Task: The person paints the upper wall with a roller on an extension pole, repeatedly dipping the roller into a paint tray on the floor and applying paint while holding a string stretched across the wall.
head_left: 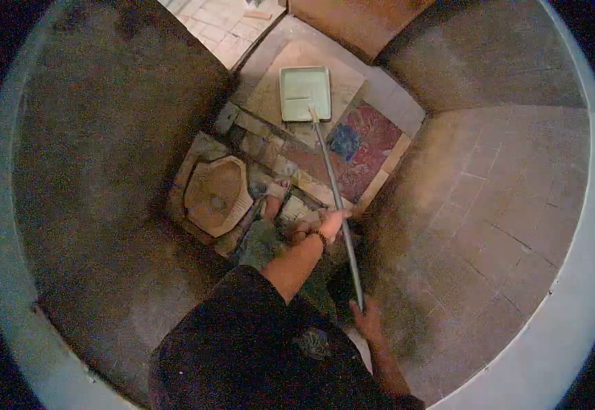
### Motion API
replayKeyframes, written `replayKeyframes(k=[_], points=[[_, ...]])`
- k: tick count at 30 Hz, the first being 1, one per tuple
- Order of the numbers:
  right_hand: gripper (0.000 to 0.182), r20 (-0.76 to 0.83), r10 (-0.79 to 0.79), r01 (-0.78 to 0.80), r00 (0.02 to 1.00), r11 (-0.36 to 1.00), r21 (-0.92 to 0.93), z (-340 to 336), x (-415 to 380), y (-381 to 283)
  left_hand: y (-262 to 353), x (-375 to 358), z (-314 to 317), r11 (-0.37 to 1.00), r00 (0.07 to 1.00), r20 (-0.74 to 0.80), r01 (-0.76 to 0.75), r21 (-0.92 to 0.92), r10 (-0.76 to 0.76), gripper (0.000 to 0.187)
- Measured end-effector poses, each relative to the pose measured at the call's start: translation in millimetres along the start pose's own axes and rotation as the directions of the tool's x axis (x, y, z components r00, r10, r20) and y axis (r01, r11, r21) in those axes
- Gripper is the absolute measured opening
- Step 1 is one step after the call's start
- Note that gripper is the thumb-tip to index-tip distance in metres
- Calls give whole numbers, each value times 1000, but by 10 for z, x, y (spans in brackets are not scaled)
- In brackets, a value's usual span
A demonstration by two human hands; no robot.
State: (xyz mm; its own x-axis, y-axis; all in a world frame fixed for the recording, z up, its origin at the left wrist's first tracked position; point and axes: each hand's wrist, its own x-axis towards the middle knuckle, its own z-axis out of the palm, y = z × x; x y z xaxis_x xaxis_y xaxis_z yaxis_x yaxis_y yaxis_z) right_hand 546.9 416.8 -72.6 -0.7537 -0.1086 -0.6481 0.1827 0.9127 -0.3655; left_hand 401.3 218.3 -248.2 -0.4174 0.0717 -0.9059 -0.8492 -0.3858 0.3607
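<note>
A long grey pole runs from the tray down toward my body. My left hand, with a dark bracelet at the wrist, is wrapped round the pole near its middle. Lower down, my right hand holds the pole near its bottom end. The pole's far end, with a pale tip, lies over the near edge of a light green rectangular tray. Whether a roller is attached there cannot be made out. The tray rests on a flat board on the floor.
A squat toilet is set in the floor at the left, beside my foot. A red and blue patterned piece lies right of the pole. Tiled walls rise close on both sides. An opening shows light tiles beyond.
</note>
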Motion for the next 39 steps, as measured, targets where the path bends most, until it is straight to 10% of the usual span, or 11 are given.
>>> replayKeyframes(k=[7, 10, 13, 16, 19, 22, 23, 25, 27, 39], points=[[52, -7, -74, 74, 997, 984, 163, 212, 1841, -457, 69, 536, -112, 990, 984, 168, -42, -138, 65, 58], [54, -71, -192, 194, 979, 981, 22, 386, 2651, -606, 533, 604, -239, 958, 974, 209, -24, -287, 86, 25], [55, 64, 71, -75, 995, 994, 76, 236, 3103, -989, 847, 653, -317, 962, 980, 111, -137, -234, 167, 32], [58, 140, -109, 135, 984, 971, -195, 46, 3279, -1204, 1089, 564, -343, 954, 968, 122, -188, -233, 220, 38], [58, 61, -128, 125, 990, 991, 44, -52, 3220, -1407, 1132, 642, -395, 937, 962, 134, -192, -293, 239, 67], [49, 199, -120, 165, 973, 959, -231, -195, 3119, -1579, 922, 880, -447, 955, 893, 363, -194, -222, 266, 66], [49, 168, -71, 91, 983, 989, -114, -151, 3141, -1499, 718, 1033, -417, 837, 842, 326, -507, 206, 430, 66], [49, 137, -19, 18, 990, 1000, 9, 1, 3174, -1218, 635, 948, -344, 471, 735, 369, -659, 586, 569, 67], [45, 63, 25, -27, 998, 999, 43, 193, 3102, -886, 747, 571, -260, 882, 919, 206, -383, 273, 335, 69], [49, 57, -27, 30, 998, 997, -65, 53, 2266, -766, 199, 152, -132, 893, 903, 266, -397, 213, 338, 72]])
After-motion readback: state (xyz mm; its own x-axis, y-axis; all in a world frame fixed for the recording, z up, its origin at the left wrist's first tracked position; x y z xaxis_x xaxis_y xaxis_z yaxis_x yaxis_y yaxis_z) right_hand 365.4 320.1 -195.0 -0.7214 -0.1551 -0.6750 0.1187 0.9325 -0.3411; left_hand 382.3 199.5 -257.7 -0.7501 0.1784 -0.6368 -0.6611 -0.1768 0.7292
